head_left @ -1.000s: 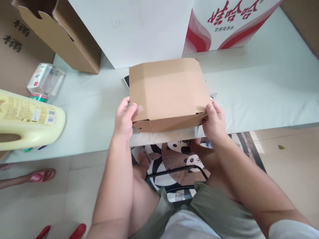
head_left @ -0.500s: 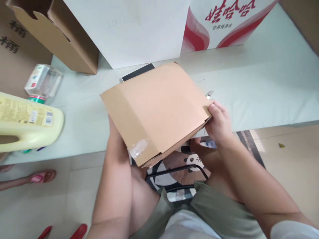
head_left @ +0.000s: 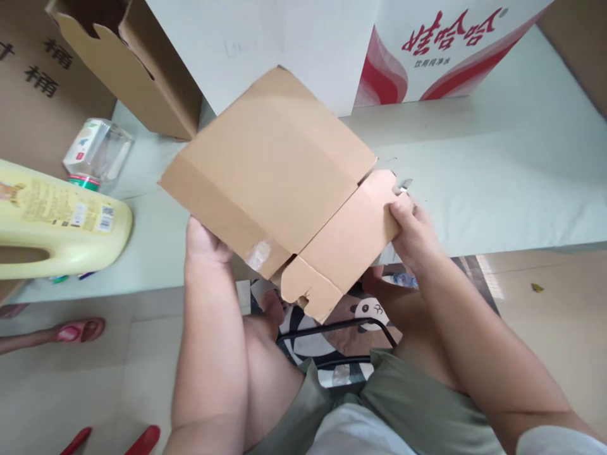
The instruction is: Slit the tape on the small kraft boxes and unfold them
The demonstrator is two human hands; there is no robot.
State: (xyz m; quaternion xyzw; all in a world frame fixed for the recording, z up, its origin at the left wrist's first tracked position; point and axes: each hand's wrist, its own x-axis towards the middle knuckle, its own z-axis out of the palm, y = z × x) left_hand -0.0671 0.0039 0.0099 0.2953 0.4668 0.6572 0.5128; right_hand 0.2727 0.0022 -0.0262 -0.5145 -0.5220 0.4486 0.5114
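A brown cardboard box (head_left: 265,164) is held tilted above the table edge, with a piece of clear tape (head_left: 259,254) on its near side. One notched flap (head_left: 348,234) is folded out toward my lap. My left hand (head_left: 206,241) supports the box at its near left edge, with its fingers partly hidden underneath. My right hand (head_left: 413,227) pinches the outer end of the flap, thumb on top. Just beyond these fingers a small metal blade (head_left: 404,185) shows; whether the hand holds it or it lies on the table, I cannot tell.
On the green-covered table (head_left: 512,170) stand a white carton with red print (head_left: 431,76) and an open brown carton (head_left: 142,76). A clear bottle (head_left: 102,151) and a yellow jug (head_left: 71,221) lie at left. Another person's foot (head_left: 78,332) is on the floor.
The box has turned and shifted up and left. Its flap has swung open with my right hand. My left hand now shows at the left edge; the dark flat device behind is covered.
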